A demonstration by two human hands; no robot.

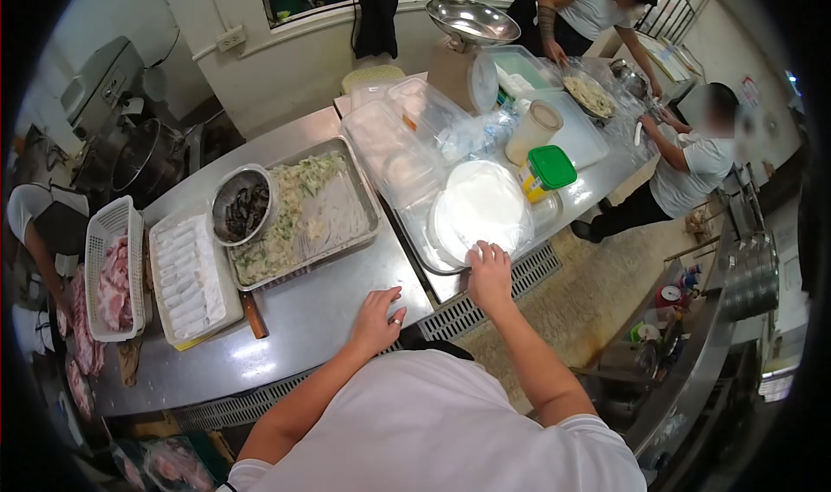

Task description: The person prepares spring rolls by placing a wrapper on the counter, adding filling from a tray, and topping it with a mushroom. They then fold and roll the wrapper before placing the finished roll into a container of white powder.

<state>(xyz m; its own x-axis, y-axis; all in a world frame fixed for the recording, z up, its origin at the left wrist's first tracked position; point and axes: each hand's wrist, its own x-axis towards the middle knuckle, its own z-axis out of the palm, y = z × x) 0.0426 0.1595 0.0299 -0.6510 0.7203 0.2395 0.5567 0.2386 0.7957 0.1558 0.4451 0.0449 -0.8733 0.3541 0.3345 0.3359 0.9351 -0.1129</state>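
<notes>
A stack of round white wrappers (480,206), probably spring roll wrappers, lies on clear plastic on the steel table. My right hand (491,276) is at the near edge of the stack, its fingers bent together on the rim of the wrappers. My left hand (377,323), with a ring on one finger, is over the bare steel to the left, holding nothing, its fingers loosely bent and apart. Ahead of it a metal tray (333,219) holds a pale green-flecked filling, with a steel bowl (245,205) of dark pieces on its left side. Rolled white pieces (186,280) lie in rows in a white tray.
A wooden handle (254,317) sticks out beside the trays. A white basket (117,276) of raw meat stands far left. Clear containers (394,150), a green-lidded tub (547,172) and a scale (467,38) stand ahead. Two co-workers (697,167) work at the right; another person is far left.
</notes>
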